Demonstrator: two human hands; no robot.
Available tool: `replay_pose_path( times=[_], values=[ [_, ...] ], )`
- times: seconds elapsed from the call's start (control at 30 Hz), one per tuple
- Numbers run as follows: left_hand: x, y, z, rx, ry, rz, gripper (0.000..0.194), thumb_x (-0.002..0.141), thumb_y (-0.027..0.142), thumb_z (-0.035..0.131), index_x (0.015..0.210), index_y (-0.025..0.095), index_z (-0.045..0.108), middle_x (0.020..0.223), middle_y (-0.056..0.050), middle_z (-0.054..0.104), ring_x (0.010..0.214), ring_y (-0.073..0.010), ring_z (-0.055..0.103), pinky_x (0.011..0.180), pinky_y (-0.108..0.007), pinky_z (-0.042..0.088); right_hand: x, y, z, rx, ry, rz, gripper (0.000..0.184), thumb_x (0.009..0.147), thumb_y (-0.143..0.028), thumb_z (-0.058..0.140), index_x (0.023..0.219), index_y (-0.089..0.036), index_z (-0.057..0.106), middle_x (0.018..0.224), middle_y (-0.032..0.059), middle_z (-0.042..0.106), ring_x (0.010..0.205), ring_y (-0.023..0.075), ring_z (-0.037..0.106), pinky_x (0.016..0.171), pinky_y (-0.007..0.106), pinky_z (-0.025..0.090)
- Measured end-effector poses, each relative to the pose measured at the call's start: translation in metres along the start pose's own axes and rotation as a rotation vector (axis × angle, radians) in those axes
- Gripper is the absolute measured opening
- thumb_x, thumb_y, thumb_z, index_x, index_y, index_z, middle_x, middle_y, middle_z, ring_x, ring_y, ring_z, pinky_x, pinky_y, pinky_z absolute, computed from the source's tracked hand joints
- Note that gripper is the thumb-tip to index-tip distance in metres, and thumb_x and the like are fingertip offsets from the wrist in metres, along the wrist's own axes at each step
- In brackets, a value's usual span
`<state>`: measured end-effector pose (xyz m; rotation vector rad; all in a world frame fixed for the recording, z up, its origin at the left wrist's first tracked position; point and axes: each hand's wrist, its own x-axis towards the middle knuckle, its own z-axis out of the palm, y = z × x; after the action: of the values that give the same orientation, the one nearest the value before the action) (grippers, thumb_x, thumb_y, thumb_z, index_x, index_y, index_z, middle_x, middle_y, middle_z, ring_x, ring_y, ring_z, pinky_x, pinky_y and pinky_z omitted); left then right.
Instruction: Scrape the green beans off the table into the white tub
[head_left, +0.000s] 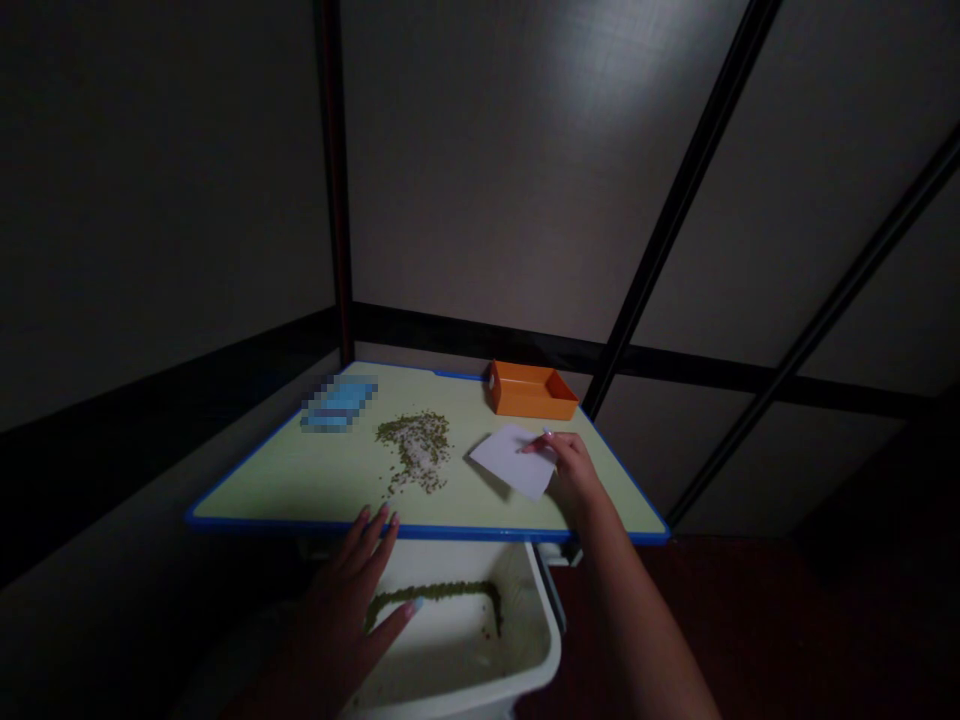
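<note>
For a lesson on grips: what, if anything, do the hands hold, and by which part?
The right hand holds the white sheet by its right side; the left hand, nothing.

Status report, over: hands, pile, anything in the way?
Right hand holds white card. Left hand open at near edge of table. Green and pale grains piled on top. Orange tray beyond card, clear of grains.

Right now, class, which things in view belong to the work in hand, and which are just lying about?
Likely in the work:
- White sheet, in the right hand
- Loose grains on the table
- White bin below, grains inside

Apparently lying about:
- Orange box
- Blurred blue item
</note>
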<state>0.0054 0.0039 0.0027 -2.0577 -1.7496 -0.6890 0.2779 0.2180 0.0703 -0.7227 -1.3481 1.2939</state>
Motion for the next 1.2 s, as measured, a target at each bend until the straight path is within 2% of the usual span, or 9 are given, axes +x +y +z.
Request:
replay_pose_path(
  times=[0.1,0.23,0.37,0.47,0.67,0.87,1.07,1.13,1.2],
  values=[
    [0.001,0.0,-0.001,-0.001,-0.002,0.003,0.076,0.081,0.05,0.051,0.144,0.025,0.016,0.147,-0.007,0.038,0.134,-0.0273,0.038,0.098,-0.04,0.049,0.007,0.0,-0.007,-0.042,0.016,-0.086,0.035,0.069,-0.05,0.066,0.062,-0.016,0.072,0.059,0.0076,0.068,0.049,0.0141,0.051,0.051,0.027,0.037],
    [0.001,0.0,0.0,0.015,0.001,0.005,0.077,0.08,0.05,0.051,0.144,0.025,0.016,0.146,-0.008,0.038,0.133,-0.0278,0.038,0.098,-0.04,0.049,0.01,-0.002,-0.008,-0.114,-0.037,-0.08,0.04,0.069,-0.054,0.065,0.063,-0.015,0.073,0.061,0.0089,0.068,0.05,0.0147,0.051,0.052,0.028,0.038],
    [0.0,-0.001,0.002,0.006,-0.014,-0.004,0.078,0.08,0.049,0.053,0.144,0.026,0.016,0.147,-0.007,0.036,0.135,-0.0272,0.036,0.1,-0.04,0.047,0.003,-0.005,0.004,-0.137,-0.213,0.025,0.039,0.067,-0.054,0.069,0.072,-0.016,0.075,0.069,0.0082,0.07,0.057,0.0159,0.056,0.057,0.029,0.042],
    [-0.001,-0.001,0.002,0.005,-0.021,-0.007,0.078,0.08,0.05,0.053,0.144,0.027,0.015,0.148,-0.007,0.035,0.135,-0.0273,0.035,0.1,-0.04,0.047,-0.003,-0.007,0.013,-0.127,-0.331,0.127,0.039,0.064,-0.054,0.072,0.075,-0.016,0.075,0.065,0.0064,0.068,0.057,0.0152,0.056,0.055,0.027,0.041],
    [0.001,0.001,0.0,0.014,-0.024,-0.007,0.078,0.08,0.05,0.051,0.144,0.026,0.013,0.147,-0.008,0.036,0.133,-0.0281,0.038,0.099,-0.04,0.048,-0.004,-0.006,0.014,-0.149,-0.404,0.224,0.039,0.06,-0.052,0.075,0.073,-0.016,0.075,0.057,0.0028,0.063,0.048,0.011,0.049,0.047,0.024,0.037],
    [0.001,0.001,0.0,-0.004,-0.037,-0.019,0.076,0.081,0.049,0.052,0.144,0.026,0.016,0.147,-0.007,0.036,0.135,-0.0275,0.036,0.1,-0.04,0.047,-0.004,-0.007,0.011,-0.167,-0.3,0.199,0.046,0.06,-0.058,0.071,0.067,-0.012,0.074,0.045,0.0026,0.057,0.038,0.0099,0.041,0.04,0.023,0.028],
    [0.001,0.001,0.0,-0.018,-0.03,-0.01,0.076,0.08,0.049,0.052,0.144,0.025,0.017,0.147,-0.007,0.036,0.134,-0.0277,0.037,0.1,-0.041,0.047,0.004,-0.005,0.001,-0.053,0.003,-0.027,0.04,0.064,-0.054,0.07,0.057,-0.015,0.07,0.052,0.0069,0.063,0.044,0.013,0.048,0.046,0.025,0.033],
    [0.001,0.002,-0.001,-0.024,-0.022,-0.016,0.077,0.08,0.05,0.052,0.144,0.026,0.017,0.147,-0.007,0.037,0.134,-0.0276,0.037,0.1,-0.041,0.046,0.007,-0.005,-0.002,-0.086,0.032,-0.07,0.042,0.063,-0.056,0.07,0.053,-0.016,0.069,0.049,0.0063,0.062,0.043,0.0125,0.046,0.045,0.025,0.031],
    [0.001,0.002,-0.002,-0.027,-0.019,-0.02,0.076,0.08,0.05,0.052,0.144,0.026,0.018,0.147,-0.006,0.036,0.134,-0.0277,0.037,0.1,-0.04,0.046,0.008,-0.005,-0.002,-0.134,0.007,-0.067,0.044,0.063,-0.058,0.069,0.051,-0.016,0.068,0.046,0.0056,0.059,0.042,0.0123,0.044,0.045,0.025,0.03]
  ],
)
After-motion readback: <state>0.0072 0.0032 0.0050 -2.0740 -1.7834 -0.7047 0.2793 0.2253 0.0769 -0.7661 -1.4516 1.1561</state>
